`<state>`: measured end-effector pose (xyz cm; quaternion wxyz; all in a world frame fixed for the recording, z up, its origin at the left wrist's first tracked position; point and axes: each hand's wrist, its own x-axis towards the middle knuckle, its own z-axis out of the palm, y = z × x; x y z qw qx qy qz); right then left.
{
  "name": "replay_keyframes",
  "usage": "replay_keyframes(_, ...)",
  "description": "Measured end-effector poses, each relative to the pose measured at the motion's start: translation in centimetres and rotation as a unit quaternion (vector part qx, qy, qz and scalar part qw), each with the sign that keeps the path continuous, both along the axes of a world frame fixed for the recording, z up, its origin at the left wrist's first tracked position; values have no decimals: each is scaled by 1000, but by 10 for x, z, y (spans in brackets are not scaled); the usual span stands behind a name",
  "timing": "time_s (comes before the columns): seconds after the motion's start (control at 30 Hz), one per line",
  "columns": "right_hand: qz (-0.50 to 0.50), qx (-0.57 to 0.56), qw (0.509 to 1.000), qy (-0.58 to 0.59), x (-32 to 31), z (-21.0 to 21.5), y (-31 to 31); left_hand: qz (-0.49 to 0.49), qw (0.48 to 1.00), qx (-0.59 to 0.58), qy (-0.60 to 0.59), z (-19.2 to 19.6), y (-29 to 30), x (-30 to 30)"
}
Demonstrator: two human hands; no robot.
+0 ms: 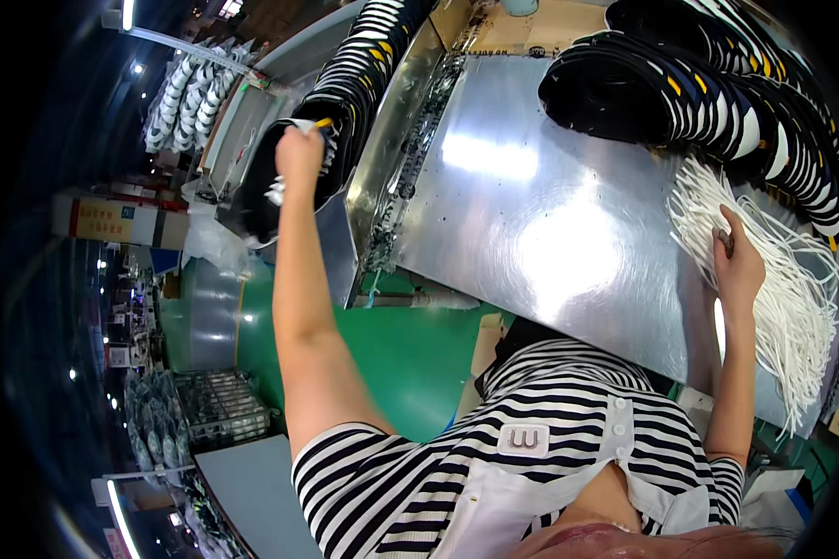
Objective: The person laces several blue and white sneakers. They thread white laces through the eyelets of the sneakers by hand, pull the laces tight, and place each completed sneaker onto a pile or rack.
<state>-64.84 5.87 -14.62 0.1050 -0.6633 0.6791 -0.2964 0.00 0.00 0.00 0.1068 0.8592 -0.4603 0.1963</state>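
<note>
My left hand (300, 154) is stretched far out to the left and grips a black shoe upper with white laces (272, 182) at the end of a long row of black-and-white uppers (368, 47). My right hand (738, 265) rests on a heap of white shoelaces (792, 279) at the right side of the shiny metal table (531, 205), fingers spread over the strands. I cannot tell whether it has hold of a lace.
More stacked black uppers with white and yellow stripes (699, 84) curve along the table's far right. A green floor (401, 354) lies below the table. A wire rack (214, 405) and a grey surface (252, 494) stand at the lower left.
</note>
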Motion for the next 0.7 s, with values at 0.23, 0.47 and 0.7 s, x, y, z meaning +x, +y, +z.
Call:
replay_keyframes(0.23, 5, -7, 996, 94, -14, -9, -15, -63, 861, -245, 442, -63, -90, -42)
replay_keyframes(0.47, 24, -56, 998, 21, -6, -1, -19, -273, 893, -357, -13, -52, -7, -177)
replay_keyframes(0.7, 155, 4, 970, -186, 57, 65, 9, -329, 896, -61, 291, -153, -110, -289)
